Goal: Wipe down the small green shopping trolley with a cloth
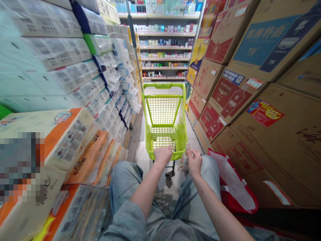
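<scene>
A small lime-green shopping cart stands in a narrow store aisle straight ahead of me, its basket bare inside. My left hand is closed in a fist on the cart's near rim. My right hand sits just right of it, fingers pinched on a small light, patterned piece of cloth or paper that hangs beside the cart's corner. My knees in blue jeans show below both hands.
Wrapped tissue packs are stacked high along the left. Brown cardboard cartons wall the right side. A red-and-white bag lies by my right knee. Shelves of small goods close the aisle's far end. A metal pole rises behind the cart.
</scene>
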Tool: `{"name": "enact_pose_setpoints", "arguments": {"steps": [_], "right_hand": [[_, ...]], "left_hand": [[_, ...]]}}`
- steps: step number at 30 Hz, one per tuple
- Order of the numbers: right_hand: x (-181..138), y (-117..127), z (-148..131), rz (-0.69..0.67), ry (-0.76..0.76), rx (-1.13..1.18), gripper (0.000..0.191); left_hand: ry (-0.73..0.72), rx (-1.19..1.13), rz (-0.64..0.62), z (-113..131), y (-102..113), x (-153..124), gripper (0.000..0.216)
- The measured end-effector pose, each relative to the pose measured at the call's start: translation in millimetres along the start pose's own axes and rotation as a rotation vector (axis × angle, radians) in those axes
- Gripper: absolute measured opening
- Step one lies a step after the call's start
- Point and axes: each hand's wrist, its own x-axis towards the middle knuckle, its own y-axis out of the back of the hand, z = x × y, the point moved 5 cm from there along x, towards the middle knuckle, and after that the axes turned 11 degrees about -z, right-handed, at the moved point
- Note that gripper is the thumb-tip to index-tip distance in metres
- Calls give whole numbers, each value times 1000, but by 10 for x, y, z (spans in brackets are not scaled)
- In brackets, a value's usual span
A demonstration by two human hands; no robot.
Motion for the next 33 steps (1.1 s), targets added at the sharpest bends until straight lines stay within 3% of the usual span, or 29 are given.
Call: {"name": "enact_pose_setpoints", "arguments": {"steps": [7, 11, 18, 22, 25, 27, 31, 33], "right_hand": [[519, 98, 89, -13, -5, -73, 55], [643, 69, 115, -50, -17, -103, 53], [186, -178, 55, 163, -92, -49, 54], [-131, -414, 6, 94, -171, 84, 46], [-176, -482, 25, 14, -208, 205, 42], [-76, -415, 89, 22, -234, 244, 42], [315, -84, 197, 205, -226, 172, 45], [502, -15, 167, 136, -174, 125, 42]], "left_hand": [[-224, 26, -216, -15, 79, 38, 65], [-210, 114, -172, -114, 141, 81, 66], [-229, 149, -96, -122, 108, 90, 63], [-243, 131, -96, -135, 112, 71, 66], [-255, 112, -108, -135, 121, 53, 66], [-258, 99, -112, -136, 126, 40, 64], [-269, 83, -99, -128, 132, 14, 64], [-268, 73, -106, -119, 129, 5, 63]]}}
